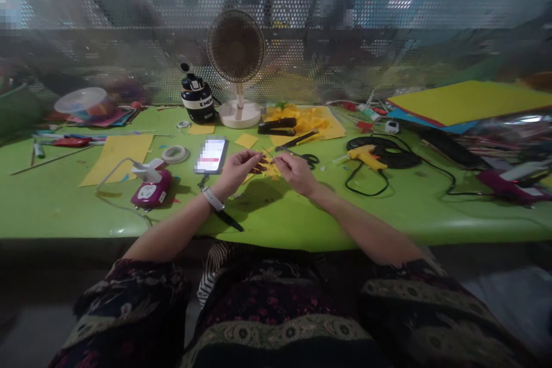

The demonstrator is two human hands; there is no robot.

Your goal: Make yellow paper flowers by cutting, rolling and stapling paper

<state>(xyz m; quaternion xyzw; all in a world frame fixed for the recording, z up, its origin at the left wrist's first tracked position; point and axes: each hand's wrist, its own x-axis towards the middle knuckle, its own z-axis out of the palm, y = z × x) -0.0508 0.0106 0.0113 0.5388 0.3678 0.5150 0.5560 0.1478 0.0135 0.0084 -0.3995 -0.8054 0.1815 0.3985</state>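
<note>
My right hand (297, 173) is closed in a pinch over the middle of the table. A thin stick-like piece (268, 153) reaches from its fingertips toward the left hand. My left hand (242, 169) faces it, fingers curled together; what they hold, if anything, is too small to make out. Below and between both hands lie cut yellow paper pieces (271, 172). Black-handled scissors (309, 158) rest just beyond the right hand. A phone (211, 155) with a lit screen lies left of the left hand.
Farther back stand a fan (240, 112) and a dark bottle (198, 104). A stapler (277, 126) lies near yellow paper flowers (302, 118). On the right is a yellow glue gun (367, 156) with its cord; on the left, a tape roll (175, 154) and a purple power socket (150, 190).
</note>
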